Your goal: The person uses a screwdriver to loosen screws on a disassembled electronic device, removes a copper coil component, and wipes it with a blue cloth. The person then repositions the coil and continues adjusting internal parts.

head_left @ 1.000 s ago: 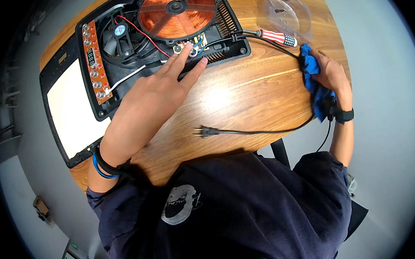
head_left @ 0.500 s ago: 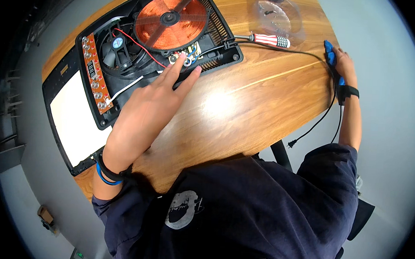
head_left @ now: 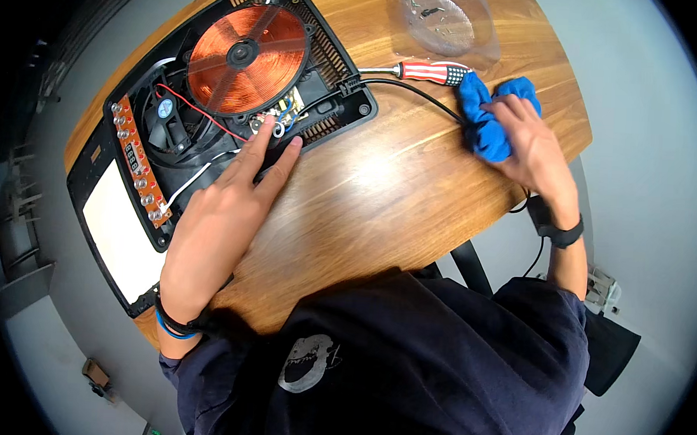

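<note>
An opened induction cooker base (head_left: 213, 103) lies on the wooden table (head_left: 381, 188), showing a copper coil (head_left: 246, 57), a small fan (head_left: 165, 112) and an orange control board (head_left: 133, 161). My left hand (head_left: 228, 204) rests flat on the base's front edge, fingers pointing at the wiring below the coil. My right hand (head_left: 527, 144) presses a blue cloth (head_left: 485, 118) onto the black power cord (head_left: 416, 92) near the table's right edge. A screwdriver (head_left: 429, 70) with a red, white and blue handle lies just left of the cloth.
The cooker's black top panel with a white plate (head_left: 114, 234) lies left of the base. A clear plastic bag (head_left: 443, 19) with small parts sits at the table's far edge. The cord runs off the right edge, past a black chair (head_left: 607, 345).
My right hand has come back from the table's far right edge onto the tabletop, sliding the blue cloth along the cord toward the cooker. My left hand has stayed on the base.
</note>
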The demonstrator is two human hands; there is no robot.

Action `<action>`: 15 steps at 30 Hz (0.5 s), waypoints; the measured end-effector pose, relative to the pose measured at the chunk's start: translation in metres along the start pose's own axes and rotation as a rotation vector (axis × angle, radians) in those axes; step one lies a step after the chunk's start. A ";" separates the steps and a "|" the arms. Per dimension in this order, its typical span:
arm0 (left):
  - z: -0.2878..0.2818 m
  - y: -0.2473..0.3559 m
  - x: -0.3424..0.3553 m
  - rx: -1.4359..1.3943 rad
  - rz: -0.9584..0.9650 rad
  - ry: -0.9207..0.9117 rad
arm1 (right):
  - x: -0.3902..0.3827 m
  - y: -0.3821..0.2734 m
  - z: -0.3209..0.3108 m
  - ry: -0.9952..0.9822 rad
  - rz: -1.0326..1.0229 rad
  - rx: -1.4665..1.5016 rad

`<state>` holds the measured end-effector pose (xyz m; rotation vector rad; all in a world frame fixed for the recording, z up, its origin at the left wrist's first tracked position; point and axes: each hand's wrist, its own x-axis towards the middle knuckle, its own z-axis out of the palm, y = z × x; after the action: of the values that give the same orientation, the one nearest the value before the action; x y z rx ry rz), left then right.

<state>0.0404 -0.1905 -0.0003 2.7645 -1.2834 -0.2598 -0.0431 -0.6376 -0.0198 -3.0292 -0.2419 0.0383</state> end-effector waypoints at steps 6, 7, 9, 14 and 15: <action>-0.005 -0.001 -0.005 -0.053 0.007 -0.012 | 0.003 0.052 0.025 0.095 0.136 -0.218; -0.002 -0.002 -0.008 -0.055 0.019 -0.004 | 0.007 0.061 0.024 0.132 0.135 -0.244; 0.004 -0.002 -0.016 -0.057 0.046 0.008 | 0.014 0.085 0.023 0.205 0.138 -0.284; 0.004 -0.002 -0.019 -0.050 0.044 -0.010 | 0.030 0.192 0.018 0.235 0.196 -0.328; 0.004 -0.001 -0.020 -0.048 0.035 -0.011 | 0.033 0.213 0.018 0.238 0.233 -0.308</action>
<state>0.0274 -0.1743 -0.0017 2.7024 -1.3091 -0.2994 0.0218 -0.8395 -0.0606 -3.3062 0.1391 -0.3722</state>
